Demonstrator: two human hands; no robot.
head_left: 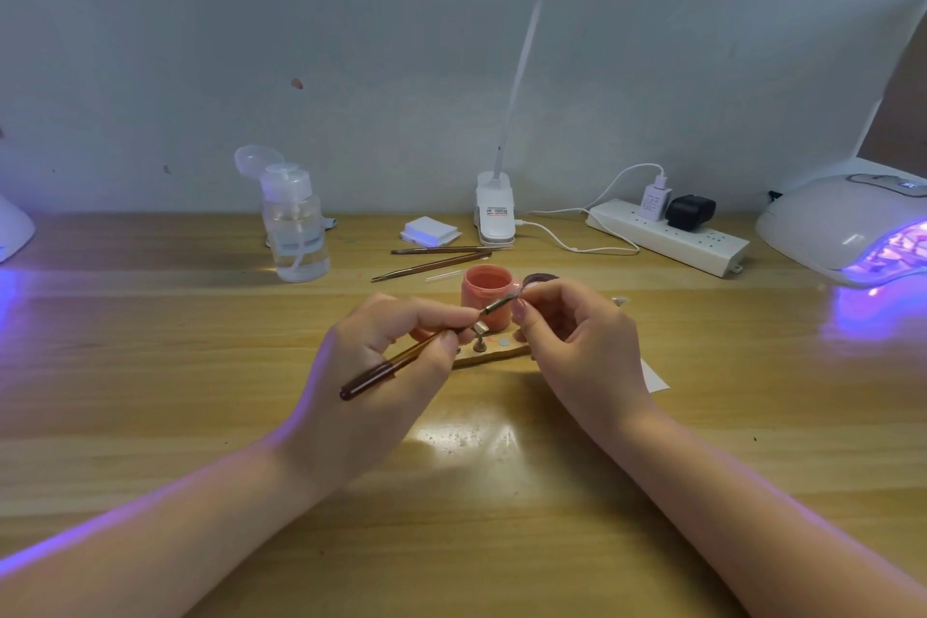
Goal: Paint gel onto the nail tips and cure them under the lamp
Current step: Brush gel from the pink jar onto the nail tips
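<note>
My left hand (396,356) grips a brown-handled gel brush (381,369), whose metal ferrule and bristles point up and right. My right hand (577,331) pinches a small nail tip (521,304) between thumb and fingers, and the brush tip meets it there. Just behind the hands stands an open coral-pink gel pot (485,289), with its dark lid (537,280) to the right. Below the hands lies a wooden nail-tip stand (494,354) with small metal holders. A white curing lamp (847,228) glows violet at the far right.
A clear pump bottle (293,226) stands at the back left. Two spare brushes (436,258), a white pad stack (430,231), a clip desk lamp (495,208) and a power strip (667,236) line the back. Another violet-lit lamp (12,231) sits at the left edge.
</note>
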